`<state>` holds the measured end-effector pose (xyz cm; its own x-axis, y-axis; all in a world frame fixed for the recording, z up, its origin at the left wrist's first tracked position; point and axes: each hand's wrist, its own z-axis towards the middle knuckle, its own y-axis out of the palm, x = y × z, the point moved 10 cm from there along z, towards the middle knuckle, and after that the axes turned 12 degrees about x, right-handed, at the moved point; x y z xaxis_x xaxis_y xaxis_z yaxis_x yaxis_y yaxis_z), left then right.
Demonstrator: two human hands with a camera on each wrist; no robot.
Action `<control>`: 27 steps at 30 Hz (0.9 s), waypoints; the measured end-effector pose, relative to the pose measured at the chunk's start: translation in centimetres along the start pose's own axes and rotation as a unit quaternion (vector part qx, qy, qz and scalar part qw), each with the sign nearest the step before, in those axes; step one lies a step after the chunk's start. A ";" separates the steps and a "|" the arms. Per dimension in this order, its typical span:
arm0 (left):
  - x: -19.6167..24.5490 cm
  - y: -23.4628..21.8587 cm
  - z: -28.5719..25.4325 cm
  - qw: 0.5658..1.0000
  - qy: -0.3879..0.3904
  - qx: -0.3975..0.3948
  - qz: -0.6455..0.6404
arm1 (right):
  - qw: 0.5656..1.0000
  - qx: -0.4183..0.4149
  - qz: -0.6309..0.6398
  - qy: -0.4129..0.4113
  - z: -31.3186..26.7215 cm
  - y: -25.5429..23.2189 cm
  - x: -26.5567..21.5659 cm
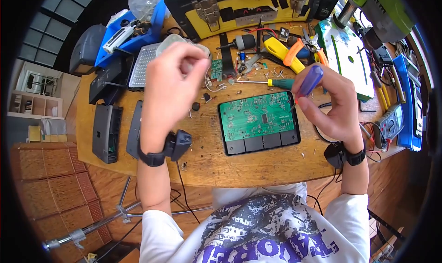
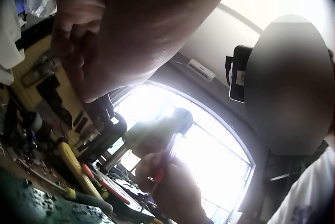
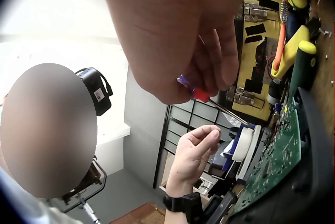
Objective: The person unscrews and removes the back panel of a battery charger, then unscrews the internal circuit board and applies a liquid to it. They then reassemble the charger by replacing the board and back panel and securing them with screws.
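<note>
Screwdriver (image 1: 311, 80) pinched in right hand (image 1: 338, 104), by board (image 1: 246, 120) corner; probably light, stiff, slickish; hold handle. Left hand (image 1: 171, 85) curled, fingertips together. Board on table (image 1: 202, 145), likely fragile: edges only.

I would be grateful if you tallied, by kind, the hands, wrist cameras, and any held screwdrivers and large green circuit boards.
Left hand and right hand: 2
Wrist cameras: 2
Held screwdriver: 1
Large circuit board: 1
Total: 6
</note>
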<state>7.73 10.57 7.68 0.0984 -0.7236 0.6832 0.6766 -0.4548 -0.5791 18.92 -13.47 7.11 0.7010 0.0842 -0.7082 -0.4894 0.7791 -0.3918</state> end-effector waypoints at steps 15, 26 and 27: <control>-7.3 -2.2 0.7 0.990 -0.023 0.032 0.137 | 0.996 -0.070 0.034 0.042 -1.1 2.5 -0.1; -0.8 -1.4 -0.9 0.981 0.138 0.136 0.025 | 0.992 -0.110 0.047 0.045 -1.6 4.0 -0.1; -0.5 -1.1 -1.0 0.980 0.150 0.132 0.022 | 0.990 -0.130 0.035 0.041 -1.8 4.4 -0.1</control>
<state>6.21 10.94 7.50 -0.0598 -0.8772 0.4764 0.8460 -0.2979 -0.4423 15.78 -11.18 4.47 0.6208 0.0731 -0.7805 -0.6603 0.5855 -0.4703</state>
